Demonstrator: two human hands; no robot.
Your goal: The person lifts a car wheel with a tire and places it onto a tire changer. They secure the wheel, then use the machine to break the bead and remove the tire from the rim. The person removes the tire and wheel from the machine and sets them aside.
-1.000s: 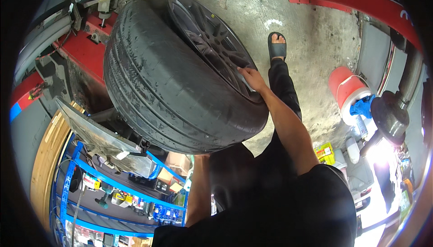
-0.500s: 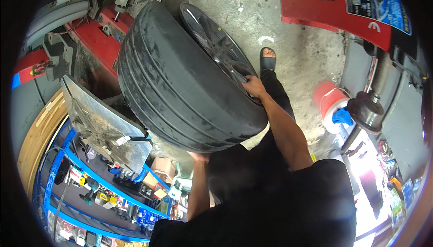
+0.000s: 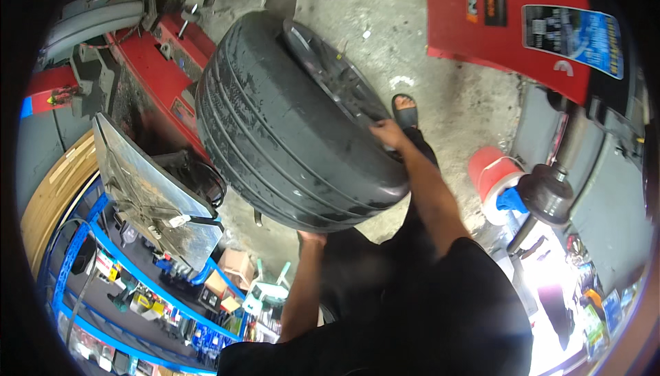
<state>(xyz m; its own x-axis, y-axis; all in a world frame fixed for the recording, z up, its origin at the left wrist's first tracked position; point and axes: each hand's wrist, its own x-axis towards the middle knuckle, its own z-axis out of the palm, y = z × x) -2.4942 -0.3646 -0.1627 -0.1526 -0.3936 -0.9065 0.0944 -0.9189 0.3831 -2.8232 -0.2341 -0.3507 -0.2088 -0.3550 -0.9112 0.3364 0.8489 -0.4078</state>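
A large car wheel (image 3: 275, 122) is tilted in front of me, its grooved black tyre toward my left and its dark spoked rim (image 3: 330, 70) facing right. My right hand (image 3: 390, 134) is closed on the inner side of the rim at the near right. Against the tyre's near lower edge is my left hand (image 3: 313, 237), holding it from underneath; its fingers are mostly hidden by the rubber. Left of the wheel stands a scuffed metal plate (image 3: 155, 187) of a machine with red parts (image 3: 148, 67).
A red machine housing (image 3: 502, 18) fills the upper right, above a dark round metal part on a shaft (image 3: 546, 194). A red bucket (image 3: 493, 170) with a blue cloth sits on the concrete floor (image 3: 454, 94). Blue shelving (image 3: 148, 276) with boxes and tools stands lower left.
The wheel has shifted slightly right and away from the metal plate, with both hands staying on it. A dark looped part beside the plate shows more now. The view has shifted a little too.
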